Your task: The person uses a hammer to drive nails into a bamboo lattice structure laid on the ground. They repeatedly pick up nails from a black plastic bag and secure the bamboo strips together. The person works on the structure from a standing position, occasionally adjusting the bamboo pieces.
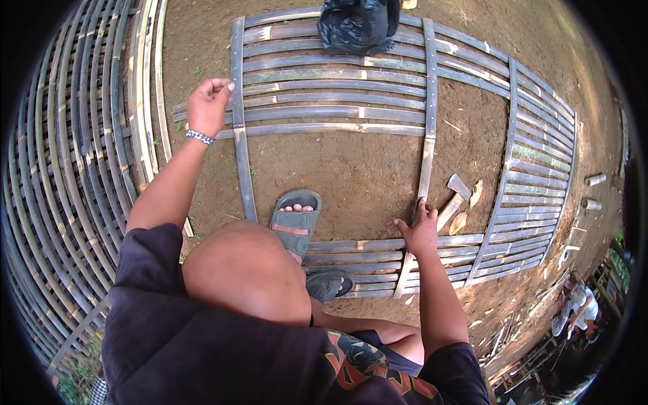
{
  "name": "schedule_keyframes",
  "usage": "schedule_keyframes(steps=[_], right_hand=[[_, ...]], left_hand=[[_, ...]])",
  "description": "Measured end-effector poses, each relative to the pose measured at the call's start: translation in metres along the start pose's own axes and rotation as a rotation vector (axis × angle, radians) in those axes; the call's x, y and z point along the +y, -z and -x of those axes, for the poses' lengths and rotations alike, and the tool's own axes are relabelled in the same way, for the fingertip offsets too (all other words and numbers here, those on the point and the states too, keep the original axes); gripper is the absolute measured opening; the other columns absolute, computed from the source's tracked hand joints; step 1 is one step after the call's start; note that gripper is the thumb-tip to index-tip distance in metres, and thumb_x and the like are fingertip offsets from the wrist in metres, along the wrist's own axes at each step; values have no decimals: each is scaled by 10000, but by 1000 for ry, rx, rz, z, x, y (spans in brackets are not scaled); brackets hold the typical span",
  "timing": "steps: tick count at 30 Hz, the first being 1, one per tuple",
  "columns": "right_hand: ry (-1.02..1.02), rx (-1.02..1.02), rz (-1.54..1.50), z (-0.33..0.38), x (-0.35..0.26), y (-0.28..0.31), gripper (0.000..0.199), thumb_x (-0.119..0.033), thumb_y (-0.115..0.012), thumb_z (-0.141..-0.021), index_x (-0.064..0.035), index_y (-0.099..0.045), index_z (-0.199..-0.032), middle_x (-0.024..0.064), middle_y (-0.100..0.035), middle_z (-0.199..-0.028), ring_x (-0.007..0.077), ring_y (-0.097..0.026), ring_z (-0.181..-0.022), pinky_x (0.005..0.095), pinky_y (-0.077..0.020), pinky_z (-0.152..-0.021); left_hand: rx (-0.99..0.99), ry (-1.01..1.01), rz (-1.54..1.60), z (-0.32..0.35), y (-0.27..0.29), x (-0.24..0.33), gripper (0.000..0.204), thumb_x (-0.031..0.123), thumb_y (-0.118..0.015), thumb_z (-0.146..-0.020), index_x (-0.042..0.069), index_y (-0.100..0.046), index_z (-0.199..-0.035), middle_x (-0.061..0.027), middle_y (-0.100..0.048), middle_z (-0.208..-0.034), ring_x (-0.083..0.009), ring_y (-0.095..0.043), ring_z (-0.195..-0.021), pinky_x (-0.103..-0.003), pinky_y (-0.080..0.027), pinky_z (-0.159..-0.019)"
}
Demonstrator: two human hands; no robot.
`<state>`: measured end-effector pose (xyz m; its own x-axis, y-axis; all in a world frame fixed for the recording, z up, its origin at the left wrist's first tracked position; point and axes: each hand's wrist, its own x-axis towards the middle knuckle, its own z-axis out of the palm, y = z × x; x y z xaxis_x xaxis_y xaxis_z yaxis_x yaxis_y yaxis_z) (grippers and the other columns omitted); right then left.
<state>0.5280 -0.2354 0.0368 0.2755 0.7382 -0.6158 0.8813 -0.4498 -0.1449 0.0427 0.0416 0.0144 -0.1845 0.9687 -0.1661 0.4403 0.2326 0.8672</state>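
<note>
A frame of bamboo slats (337, 111) fixed to cross strips lies on the ground before me. My left hand (208, 106), with a braided bracelet on its wrist, is raised beside the frame's left cross strip (237, 74). Its thumb and fingers are pinched together; whatever is between them is too small to make out. At the lower right, my right hand (420, 231) rests on the middle cross strip (427, 145), thumb spread away from the fingers. Just right of it a hatchet (448, 213) lies on the soil, its metal head pointing away from me.
A black plastic bag (358, 25) sits on the far slats. My sandalled foot (297, 219) stands in the frame's gap. Another slatted bamboo panel (67, 155) and loose strips (144, 88) lie left. Dry leaves (476, 193) surround the hatchet. A person (579, 304) sits far right.
</note>
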Motion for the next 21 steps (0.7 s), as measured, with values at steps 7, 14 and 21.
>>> schedule_keyframes(steps=[7,14,21], right_hand=[[-463,592,-125,-17,70,-30,777,-256,-775,-841,-47,-437,-1510,307,-404,-1472,465,-413,-1377,507,-366,-1151],[-413,402,-261,-33,105,-50,847,-219,-751,-796,34,-377,-1512,326,-574,-1348,441,-564,-1271,448,-439,-1096],[-692,326,-365,-39,88,-32,725,-210,-707,-777,85,-447,-1386,317,-634,-1233,443,-628,-1142,456,-472,-1020]], left_hand=[[-11,185,-240,70,25,-56,118,144,-737,-928,42,-713,-981,-76,-745,-892,-134,-700,-775,-304,-555,-735],[5,34,-329,80,26,-74,129,130,-725,-925,18,-691,-980,-96,-743,-1107,-198,-713,-895,-329,-565,-824],[186,-206,-408,77,5,-65,93,66,-670,-855,69,-636,-942,-109,-708,-1159,-346,-606,-1154,-453,-450,-1046]])
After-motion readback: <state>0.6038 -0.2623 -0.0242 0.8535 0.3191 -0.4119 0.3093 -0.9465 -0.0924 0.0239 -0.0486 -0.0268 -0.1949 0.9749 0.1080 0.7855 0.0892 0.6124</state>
